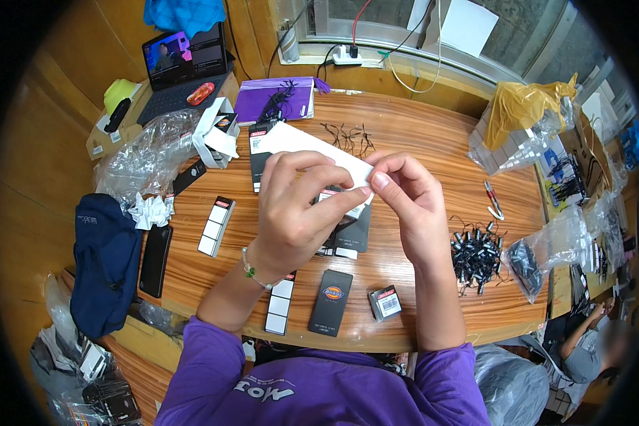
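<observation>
My left hand [295, 206] and my right hand [410, 195] are raised over the middle of the table, both closed at a long white card [312, 144]. The right thumb and forefinger pinch its right end, while the left fingers curl over its near edge. Beneath the hands lie dark grey hang tags [355, 234], partly hidden. Closer to me are another dark hang tag [330, 303], a strip of white labels with a black end [280, 307] and a small stack of square tags [385, 303]. A similar label stack [216, 226] lies to the left.
Black tag strings [348, 138] are spread beyond my hands. To the right are a heap of black string fasteners [476, 255], red-handled snips [493, 199] and plastic-bagged boxes [522, 128]. A purple notebook [273, 101], laptop [174, 74] and navy pouch [106, 263] are left.
</observation>
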Tool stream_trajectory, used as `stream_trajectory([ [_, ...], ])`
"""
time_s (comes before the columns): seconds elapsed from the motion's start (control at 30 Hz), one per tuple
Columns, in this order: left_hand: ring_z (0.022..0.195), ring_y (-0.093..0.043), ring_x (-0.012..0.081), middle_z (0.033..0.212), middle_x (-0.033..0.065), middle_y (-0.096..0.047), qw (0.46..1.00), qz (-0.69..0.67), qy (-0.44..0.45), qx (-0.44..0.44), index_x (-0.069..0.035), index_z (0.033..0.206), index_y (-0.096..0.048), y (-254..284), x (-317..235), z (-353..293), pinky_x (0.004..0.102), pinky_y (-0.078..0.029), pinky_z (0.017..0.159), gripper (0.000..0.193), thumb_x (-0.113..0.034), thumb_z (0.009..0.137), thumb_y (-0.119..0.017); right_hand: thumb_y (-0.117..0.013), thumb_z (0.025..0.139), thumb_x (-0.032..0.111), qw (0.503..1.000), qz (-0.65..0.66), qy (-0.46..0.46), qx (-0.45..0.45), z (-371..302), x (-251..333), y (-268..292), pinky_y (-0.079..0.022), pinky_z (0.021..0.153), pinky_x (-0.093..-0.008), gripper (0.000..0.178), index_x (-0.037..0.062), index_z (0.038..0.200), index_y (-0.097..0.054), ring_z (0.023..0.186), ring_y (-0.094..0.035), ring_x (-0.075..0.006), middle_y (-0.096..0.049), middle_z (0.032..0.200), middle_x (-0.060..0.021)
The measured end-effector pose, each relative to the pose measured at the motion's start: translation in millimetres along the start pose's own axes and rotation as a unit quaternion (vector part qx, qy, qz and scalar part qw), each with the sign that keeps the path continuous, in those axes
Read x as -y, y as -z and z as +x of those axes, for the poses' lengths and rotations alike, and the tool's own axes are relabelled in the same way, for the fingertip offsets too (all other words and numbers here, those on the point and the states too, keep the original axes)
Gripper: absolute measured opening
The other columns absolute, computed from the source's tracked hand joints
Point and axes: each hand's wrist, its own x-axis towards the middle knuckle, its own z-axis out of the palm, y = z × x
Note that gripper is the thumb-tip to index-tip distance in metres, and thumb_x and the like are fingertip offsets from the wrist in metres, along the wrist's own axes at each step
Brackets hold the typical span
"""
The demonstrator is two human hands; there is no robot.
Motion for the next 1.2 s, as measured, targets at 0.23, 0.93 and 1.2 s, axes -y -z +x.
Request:
stream_trajectory([
  [0.23, 0.078, -0.056, 0.0159, 0.083, 0.0055, -0.061, 0.930, -0.255, 0.255, 0.065, -0.003, 0.085, -0.061, -2, -1, 3, 0.0273, -0.046, 0.071, 0.020, 0.005, 0.068, -0.068, -0.046, 0.093, 0.017, 0.973, 0.179, 0.125, -0.069, 7, 7, 21, -0.040, 0.066, -0.0232, 0.010, 0.0075, 0.094, -0.049, 0.070, -0.047, -0.0109, -0.054, 0.088, -0.0064],
  [0.93, 0.079, -0.060, 0.0205, 0.091, 0.0106, -0.059, 0.974, -0.195, 0.112, -0.001, -0.001, 0.084, -0.063, -12, 8, 6, 0.0289, -0.048, 0.068, 0.018, -0.003, 0.068, -0.071, -0.051, 0.091, 0.013, 0.976, 0.197, 0.085, -0.039, 4, 7, 19, -0.042, 0.061, -0.0220, 0.012, 0.0018, 0.092, -0.054, 0.061, -0.048, -0.0094, -0.054, 0.068, -0.0044],
  [1.2, 0.072, -0.061, 0.0182, 0.079, 0.0078, -0.063, 0.959, -0.236, 0.158, -0.011, -0.002, 0.084, -0.066, -2, 8, 4, 0.0267, -0.048, 0.062, 0.018, -0.004, 0.067, -0.072, -0.058, 0.085, 0.006, 1.000, -0.013, 0.021, 0.000, -6, 19, -2, -0.039, 0.057, -0.0164, 0.013, 0.0004, 0.095, -0.052, 0.065, -0.050, -0.0033, -0.056, 0.072, 0.0003],
])
